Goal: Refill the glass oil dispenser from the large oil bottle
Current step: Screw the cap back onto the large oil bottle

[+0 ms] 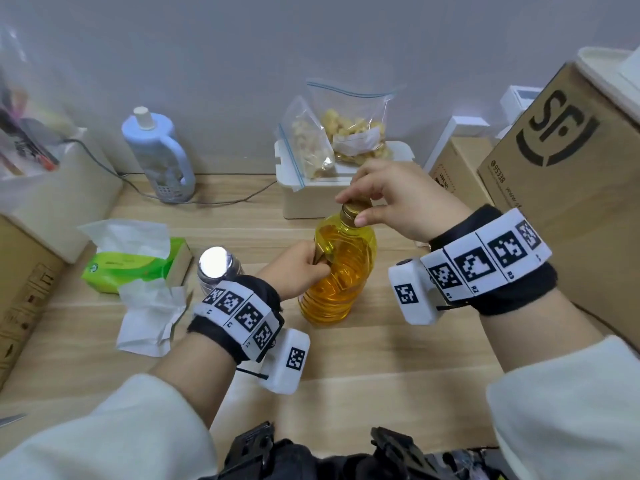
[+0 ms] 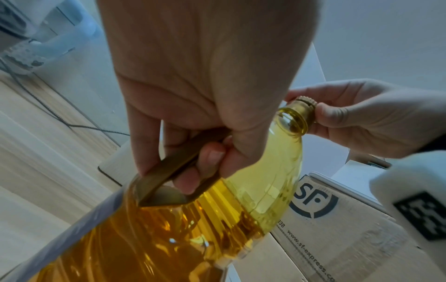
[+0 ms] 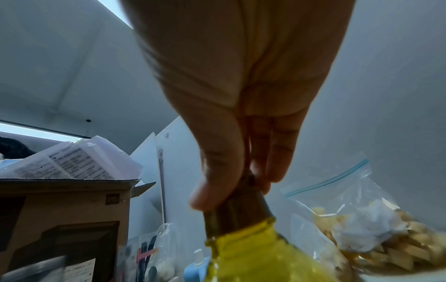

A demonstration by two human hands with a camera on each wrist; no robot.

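Note:
The large oil bottle (image 1: 341, 271) stands upright mid-table, full of amber oil, also in the left wrist view (image 2: 193, 219) and right wrist view (image 3: 253, 253). My left hand (image 1: 301, 268) grips its gold handle (image 2: 169, 175), fingers curled through the loop. My right hand (image 1: 391, 199) pinches the gold screw cap (image 1: 351, 211) from above with thumb and fingers (image 3: 217, 181); the cap (image 2: 305, 106) sits on the neck. The glass oil dispenser (image 1: 218, 268), with a shiny metal top, stands just left of my left wrist, partly hidden by the wristband.
A green tissue pack (image 1: 135, 261) and loose tissues (image 1: 149, 317) lie to the left. A blue-white jug (image 1: 159, 157) and a cable stand at the back. Zip bags of snacks (image 1: 339, 133) rest on a white box (image 1: 311, 195). Cardboard boxes (image 1: 561, 174) crowd the right.

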